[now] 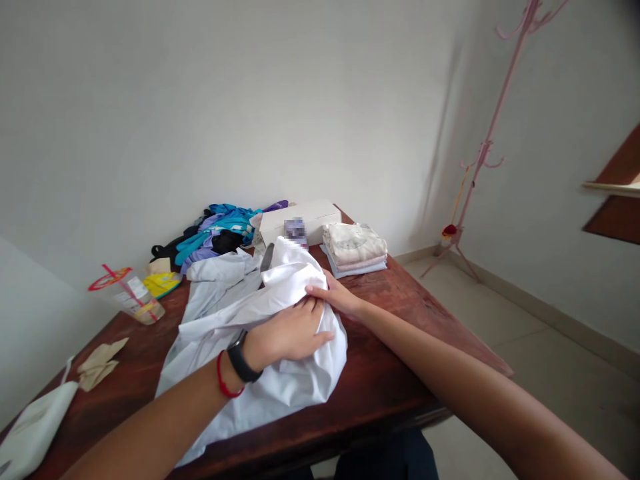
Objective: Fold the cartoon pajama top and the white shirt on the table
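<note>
The folded stack [355, 245] looks done, the crumpled heap [220, 230] isn't, and the white garment [297, 383] seems midway, right hand [343, 297] fingers pinching it, left hand [287, 332] fingers' grip unclear.

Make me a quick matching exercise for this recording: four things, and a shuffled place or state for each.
1. white garment
2. folded stack
3. plastic cup
4. coat stand

A. pink, standing on the floor
B. right of the white box
C. touched by left hand and right hand
D. holding a straw

Pairs: 1-C; 2-B; 3-D; 4-A
</note>
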Available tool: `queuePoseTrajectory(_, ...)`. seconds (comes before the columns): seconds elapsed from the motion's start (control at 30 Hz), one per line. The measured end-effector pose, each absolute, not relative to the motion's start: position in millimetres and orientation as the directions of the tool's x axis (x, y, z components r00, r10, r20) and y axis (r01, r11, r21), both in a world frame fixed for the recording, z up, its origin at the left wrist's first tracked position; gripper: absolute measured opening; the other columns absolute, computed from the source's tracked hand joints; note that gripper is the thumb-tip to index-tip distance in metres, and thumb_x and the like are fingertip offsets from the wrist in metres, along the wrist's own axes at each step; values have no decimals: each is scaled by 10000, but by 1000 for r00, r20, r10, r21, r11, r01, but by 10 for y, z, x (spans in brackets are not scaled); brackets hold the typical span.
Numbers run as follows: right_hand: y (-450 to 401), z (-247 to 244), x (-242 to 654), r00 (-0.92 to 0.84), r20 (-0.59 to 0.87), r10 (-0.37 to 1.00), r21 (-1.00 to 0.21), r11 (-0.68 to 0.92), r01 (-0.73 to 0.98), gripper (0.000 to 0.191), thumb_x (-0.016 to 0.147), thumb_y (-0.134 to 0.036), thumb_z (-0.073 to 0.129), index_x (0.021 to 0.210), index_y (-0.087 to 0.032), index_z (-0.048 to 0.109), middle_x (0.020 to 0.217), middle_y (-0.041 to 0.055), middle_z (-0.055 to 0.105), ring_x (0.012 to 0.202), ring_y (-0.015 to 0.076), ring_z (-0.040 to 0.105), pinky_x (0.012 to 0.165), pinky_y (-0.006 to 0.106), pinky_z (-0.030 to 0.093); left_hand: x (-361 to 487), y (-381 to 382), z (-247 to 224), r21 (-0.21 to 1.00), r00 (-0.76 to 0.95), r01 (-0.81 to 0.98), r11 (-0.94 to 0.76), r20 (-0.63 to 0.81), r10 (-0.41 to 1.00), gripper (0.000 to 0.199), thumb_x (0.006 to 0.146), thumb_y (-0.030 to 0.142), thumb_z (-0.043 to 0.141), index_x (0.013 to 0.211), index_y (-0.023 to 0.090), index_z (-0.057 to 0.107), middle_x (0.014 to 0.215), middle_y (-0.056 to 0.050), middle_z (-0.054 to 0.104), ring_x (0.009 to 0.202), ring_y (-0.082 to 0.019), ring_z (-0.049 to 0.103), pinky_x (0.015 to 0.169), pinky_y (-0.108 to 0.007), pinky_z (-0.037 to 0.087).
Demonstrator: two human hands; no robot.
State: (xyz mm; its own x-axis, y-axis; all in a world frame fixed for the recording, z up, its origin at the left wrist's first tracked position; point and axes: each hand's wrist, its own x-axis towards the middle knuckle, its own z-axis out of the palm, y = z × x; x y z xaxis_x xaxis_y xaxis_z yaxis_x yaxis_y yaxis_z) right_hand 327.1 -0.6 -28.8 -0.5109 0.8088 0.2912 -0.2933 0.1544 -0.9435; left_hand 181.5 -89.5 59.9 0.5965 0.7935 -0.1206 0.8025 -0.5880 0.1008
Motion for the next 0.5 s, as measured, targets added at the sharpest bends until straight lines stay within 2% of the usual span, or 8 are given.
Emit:
queuePoseTrajectory(0.07,53,-343,3277,-361,335,870,-942,309,-131,928,744,-419,872,1530,-235,414,1514,129,523,1430,321,451,1208,536,338,1712,-992,772,182,653,757,-627,-189,733,623,980,482,547,1456,80,548,1528,-212,525,1438,-370,466,1178,-460,375)
queuePoseTrajectory(0.13,95,-397,3286,-248,452,857,-874,481,69,1031,708,-342,892,1575,-233,345,1582,155,422,1488,338,356,1232,550,281,1581,-1038,1016,337,719,685,-646,-168,674,498,1020,501,478,1377,199,649,1377,-110,681,1297,-303,613,1100,-388,449)
queuePoseTrajectory(0.23,99,-436,3290,-271,599,753,-738,651,177,828,809,-269,795,1543,-257,411,1557,146,440,1476,313,382,1220,517,308,1308,-947,1319,474,606,710,-521,-33,795,500,1034,537,438,1384,253,656,1259,-56,748,1198,-265,671,1046,-354,484)
queuePoseTrajectory(0.3,72,-430,3286,-301,606,736,-717,670,194,695,862,-253,729,1503,-252,460,1496,140,513,1407,299,477,1183,498,363,1061,-782,1372,465,458,775,-428,53,887,582,1005,578,476,1470,242,574,1371,-75,689,1272,-283,627,1074,-379,473)
queuePoseTrajectory(0.37,42,-416,3282,-322,559,764,-739,636,224,623,877,-253,702,1462,-230,490,1414,133,598,1311,298,570,1127,490,424,789,-589,1291,381,365,846,-374,99,926,680,972,613,510,1524,216,501,1547,-100,536,1423,-310,488,1182,-421,366)
queuePoseTrajectory(0.43,22,-407,3285,-341,503,794,-764,593,254,545,885,-256,688,1405,-222,529,1313,112,674,1207,292,640,1057,468,478,554,-430,1127,341,319,889,-305,14,948,806,915,635,585,1552,160,447,1627,-146,412,1486,-347,394,1232,-448,276)
queuePoseTrajectory(0.5,18,-405,3296,-358,465,810,-775,568,277,466,890,-262,683,1340,-221,571,1227,91,720,1139,285,673,1004,441,508,415,-349,949,401,350,875,-273,-130,928,827,889,618,631,1552,164,436,1613,-148,436,1457,-343,436,1219,-420,299)
